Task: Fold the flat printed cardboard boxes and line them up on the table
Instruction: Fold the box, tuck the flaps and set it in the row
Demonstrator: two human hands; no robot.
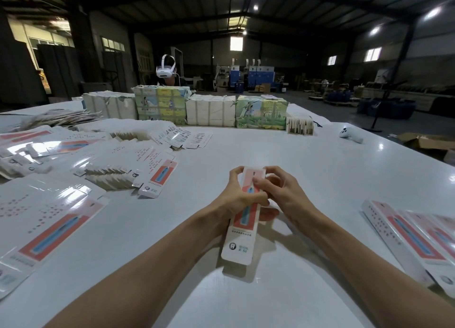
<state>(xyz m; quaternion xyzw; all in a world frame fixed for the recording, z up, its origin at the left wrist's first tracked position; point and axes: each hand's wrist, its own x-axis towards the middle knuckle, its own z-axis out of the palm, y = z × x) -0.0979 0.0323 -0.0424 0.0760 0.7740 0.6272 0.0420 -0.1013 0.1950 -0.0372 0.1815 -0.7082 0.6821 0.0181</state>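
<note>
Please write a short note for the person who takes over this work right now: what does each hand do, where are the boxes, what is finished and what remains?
Left hand: wrapped around the middle of the box in progress, held above the white table.
Right hand: its fingers pinch the far end of the same box, apparently at the end flap.
Folded boxes: lying side by side at the right edge.
Flat boxes: spread in piles on the left, many unfolded.
Done: a few boxes folded and lined up.
Left: finish this box, add it to the row, then fold the rest.
</note>
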